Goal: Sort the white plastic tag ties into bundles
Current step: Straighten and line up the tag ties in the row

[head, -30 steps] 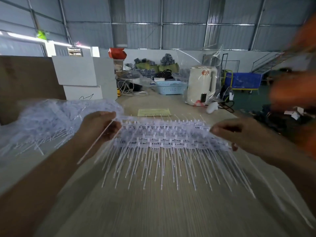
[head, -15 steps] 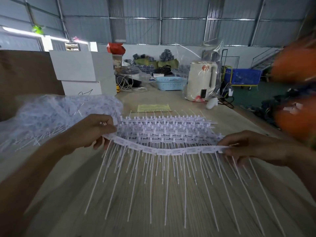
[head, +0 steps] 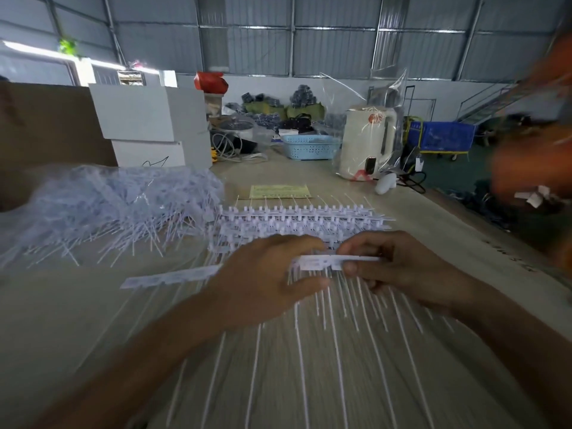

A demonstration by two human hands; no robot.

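Observation:
A strip of white plastic tag ties [head: 325, 263] is held over the table's middle, its thin tails hanging toward me. My left hand [head: 272, 274] grips the strip near its middle, and the strip's left end [head: 173, 276] sticks out free past my wrist. My right hand [head: 399, 264] pinches the strip's right part, thumb on the header band. Behind both hands lies a flat stack of more tie strips [head: 303, 221]. A loose heap of white ties [head: 117, 209] spreads over the table's left.
A yellow paper slip [head: 280, 191] lies beyond the stack. Further back stand white boxes [head: 148, 125], a blue basket [head: 311, 147] and a wrapped white kettle [head: 366, 142]. A brown board [head: 52, 125] stands at the left. Blurred orange shapes [head: 532, 162] fill the right edge.
My hands have come together from the strip's two ends toward its middle. The strip has moved nearer to me and its left end now hangs free.

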